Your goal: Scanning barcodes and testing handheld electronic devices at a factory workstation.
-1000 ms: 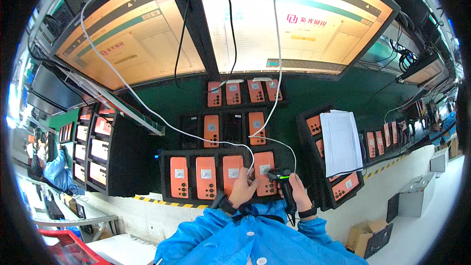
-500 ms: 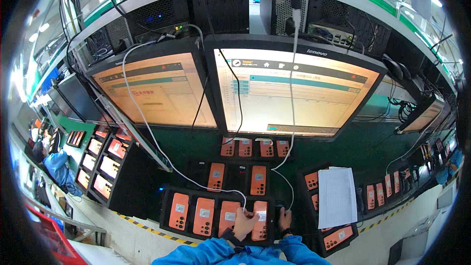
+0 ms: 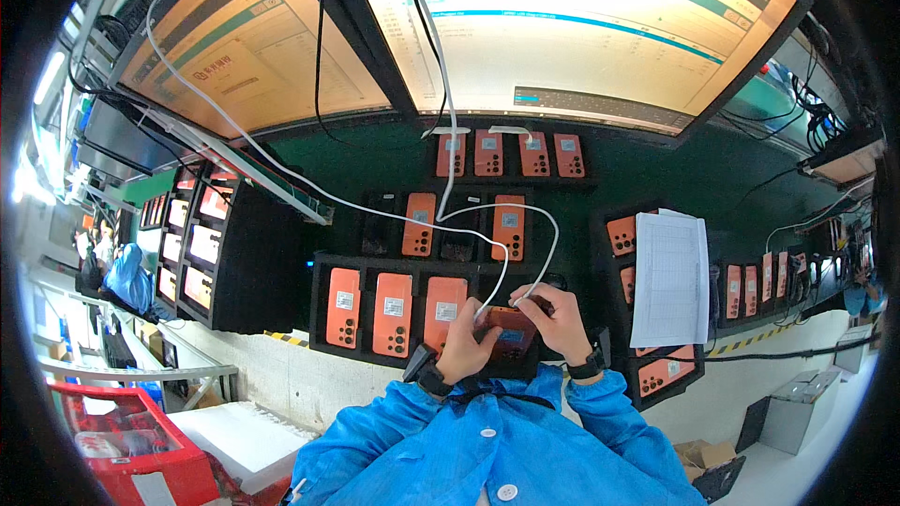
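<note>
My left hand (image 3: 466,342) is closed on an orange phone (image 3: 511,335) in front of my chest, tilted with its far edge up. One white cable (image 3: 375,211) runs down to that edge beside my left thumb and fingers. My right hand (image 3: 555,320) pinches the end of a second white cable (image 3: 557,230) at the same edge; whether either plug is seated in the phone is hidden. Just left of my hands, more orange phones (image 3: 394,305) lie back up in a black tray (image 3: 317,319), each with a white label.
Two lit monitors (image 3: 562,37) stand behind the bench. Further orange phones (image 3: 509,225) lie in the rows beyond. To the right, white printed sheets (image 3: 670,272) cover part of another black tray (image 3: 689,384). Stacked phone trays (image 3: 211,244) and a person in blue (image 3: 131,276) are at left.
The view has tilted down. My left hand has lifted the phone from the tray's right end, and my right hand has moved in to the phone's far edge with its cable.
</note>
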The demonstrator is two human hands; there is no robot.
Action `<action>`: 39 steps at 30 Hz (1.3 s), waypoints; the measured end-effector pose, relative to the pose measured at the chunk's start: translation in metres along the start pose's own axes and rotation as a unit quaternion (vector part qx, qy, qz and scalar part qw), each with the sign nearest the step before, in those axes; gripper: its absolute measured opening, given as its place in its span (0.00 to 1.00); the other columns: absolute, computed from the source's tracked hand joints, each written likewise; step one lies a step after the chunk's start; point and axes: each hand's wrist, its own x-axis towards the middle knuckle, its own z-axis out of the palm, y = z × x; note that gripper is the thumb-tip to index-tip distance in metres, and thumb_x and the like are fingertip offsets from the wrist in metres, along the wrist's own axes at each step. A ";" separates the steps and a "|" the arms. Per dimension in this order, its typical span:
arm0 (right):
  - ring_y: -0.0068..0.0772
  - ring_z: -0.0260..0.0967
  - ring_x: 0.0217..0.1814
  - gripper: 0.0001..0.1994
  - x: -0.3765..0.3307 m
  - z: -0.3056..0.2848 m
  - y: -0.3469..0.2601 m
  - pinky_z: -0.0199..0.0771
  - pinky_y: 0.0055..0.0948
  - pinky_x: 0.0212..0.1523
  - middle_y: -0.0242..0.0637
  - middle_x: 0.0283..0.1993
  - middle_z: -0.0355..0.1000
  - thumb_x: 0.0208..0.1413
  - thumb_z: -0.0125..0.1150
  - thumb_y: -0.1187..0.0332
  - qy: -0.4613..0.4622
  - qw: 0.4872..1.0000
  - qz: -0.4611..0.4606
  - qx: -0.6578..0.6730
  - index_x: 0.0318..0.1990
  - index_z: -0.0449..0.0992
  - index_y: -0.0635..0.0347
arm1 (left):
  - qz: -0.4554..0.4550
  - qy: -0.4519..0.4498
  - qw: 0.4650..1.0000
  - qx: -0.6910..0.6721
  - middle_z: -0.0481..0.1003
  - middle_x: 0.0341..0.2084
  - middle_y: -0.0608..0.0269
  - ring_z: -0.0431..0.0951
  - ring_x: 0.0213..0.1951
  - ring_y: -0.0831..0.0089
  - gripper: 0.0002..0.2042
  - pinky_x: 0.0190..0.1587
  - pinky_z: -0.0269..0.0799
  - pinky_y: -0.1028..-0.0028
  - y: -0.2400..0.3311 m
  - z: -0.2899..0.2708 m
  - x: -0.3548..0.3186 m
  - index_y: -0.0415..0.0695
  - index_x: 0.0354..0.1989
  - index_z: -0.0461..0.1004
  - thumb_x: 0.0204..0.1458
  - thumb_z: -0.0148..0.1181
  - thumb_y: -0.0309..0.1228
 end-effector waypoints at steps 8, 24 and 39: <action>0.26 0.72 0.31 0.06 0.001 -0.011 -0.019 0.70 0.22 0.35 0.40 0.34 0.76 0.52 0.58 0.73 -0.067 0.995 -0.035 -0.067 0.34 0.77 0.66 | 0.040 0.008 0.999 -0.017 0.62 0.21 0.58 0.64 0.26 0.67 0.11 0.31 0.63 0.70 0.009 0.000 -0.010 0.39 0.31 0.61 0.45 0.59 0.19; 0.32 0.74 0.32 0.07 -0.002 -0.018 -0.044 0.72 0.24 0.34 0.42 0.33 0.76 0.48 0.61 0.73 -0.097 0.988 0.034 -0.114 0.34 0.79 0.65 | 0.035 -0.043 0.998 0.039 0.65 0.22 0.56 0.69 0.26 0.67 0.11 0.32 0.64 0.72 0.019 -0.007 -0.008 0.40 0.33 0.61 0.46 0.59 0.20; 0.35 0.71 0.39 0.13 0.057 0.036 0.052 0.70 0.30 0.39 0.43 0.44 0.72 0.51 0.60 0.69 0.225 0.884 -0.081 -0.402 0.43 0.75 0.64 | -0.099 0.152 0.951 -0.252 0.71 0.29 0.64 0.70 0.33 0.79 0.09 0.35 0.66 0.79 -0.016 -0.067 -0.017 0.40 0.35 0.66 0.62 0.40 0.31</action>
